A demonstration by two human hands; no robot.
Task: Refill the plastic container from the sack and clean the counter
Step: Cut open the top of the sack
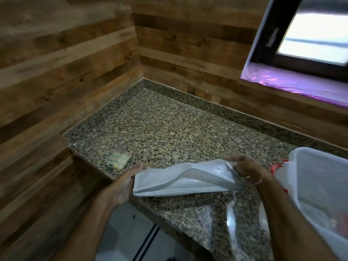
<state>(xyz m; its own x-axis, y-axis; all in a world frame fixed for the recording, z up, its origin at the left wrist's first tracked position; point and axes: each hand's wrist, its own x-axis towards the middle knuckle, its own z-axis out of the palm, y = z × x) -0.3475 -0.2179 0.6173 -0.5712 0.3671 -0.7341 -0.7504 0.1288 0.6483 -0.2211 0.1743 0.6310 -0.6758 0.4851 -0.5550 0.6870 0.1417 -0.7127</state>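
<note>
1. Closest, at the counter's right front, stands a big see-through plastic container [320, 178]. It is open on top, with something white low inside.
2. A red-and-white bit of bag [275, 167] peeks out just beside the container. It may be the sack, but too little shows to tell.
3. The left hand [124, 183] holds the left end of a flat white ribbed plastic piece [180, 181], which looks like the container's lid. Its fingers curl round that end.
4. The right hand [246, 170] holds the other end, with its fingers bent over the top.
5. The flat piece is held just above the speckled brown stone counter [169, 129]. Its long side runs left to right. The left end sticks out past the front edge and the right end points at the container. Its ribbed face looks up.
6. I think this is the lid step. I cannot tell if the lid is coming off or going on.
7. Next, both hands should keep it level and lay it flat, away from the edge, or line it up over the container's rim.
8. A small clear packet [117, 160] lies near the counter's left edge.
9. Farther back is the far corner, under brown wooden plank walls [66, 63].
</note>
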